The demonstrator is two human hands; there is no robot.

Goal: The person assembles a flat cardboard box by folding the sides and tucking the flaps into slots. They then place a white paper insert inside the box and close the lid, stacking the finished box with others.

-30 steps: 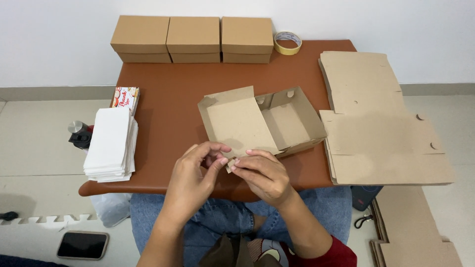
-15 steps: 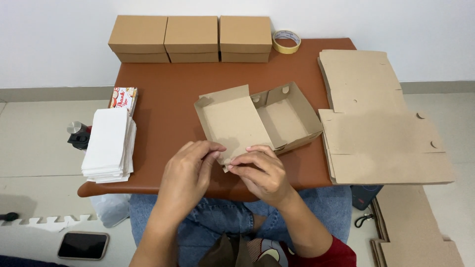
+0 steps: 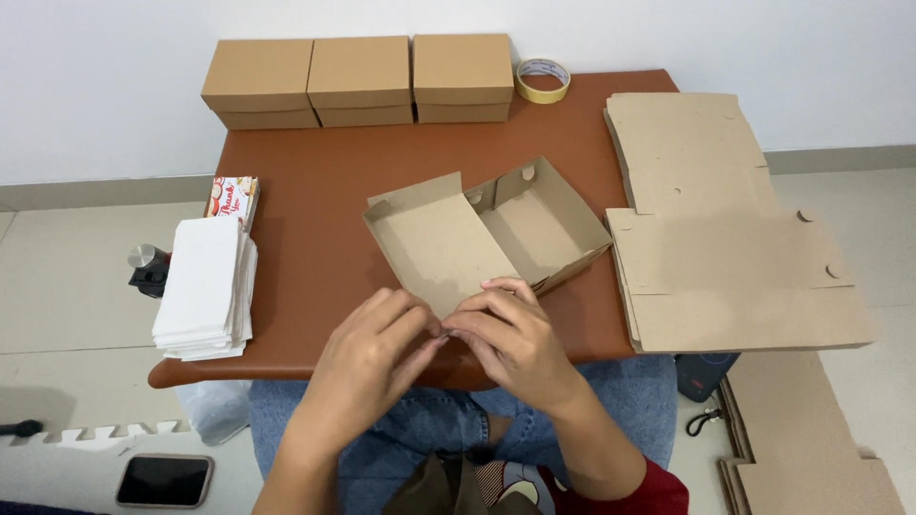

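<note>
1. Both our hands meet at the worktop's (image 3: 315,181) near edge: left hand (image 3: 377,358) and right hand (image 3: 515,343), fingertips touching just below the open box (image 3: 477,234).
2. Left fingers (image 3: 405,319) are curled narrow, pinching toward the right fingers (image 3: 496,300); right fingers likewise bent in tight. We can't tell what, if anything, sits between them — too small, hidden by the fingertips.
3. Box: half-folded brown cardboard, lid flap laid open to the left, tray w/ raised walls to the right, at worktop centre, its front corner just beside our fingertips.
4. Far edge: three shut boxes (image 3: 361,81) in a row, touching; tape roll (image 3: 542,80) just right of them.
5. Right side: stack of flat blanks (image 3: 725,238), overhanging the worktop's right edge.
6. Left edge: pile of white sheets (image 3: 202,286), a small printed card (image 3: 232,198) behind it.
7. Floor, lower left: a phone (image 3: 164,480), screen dark.
</note>
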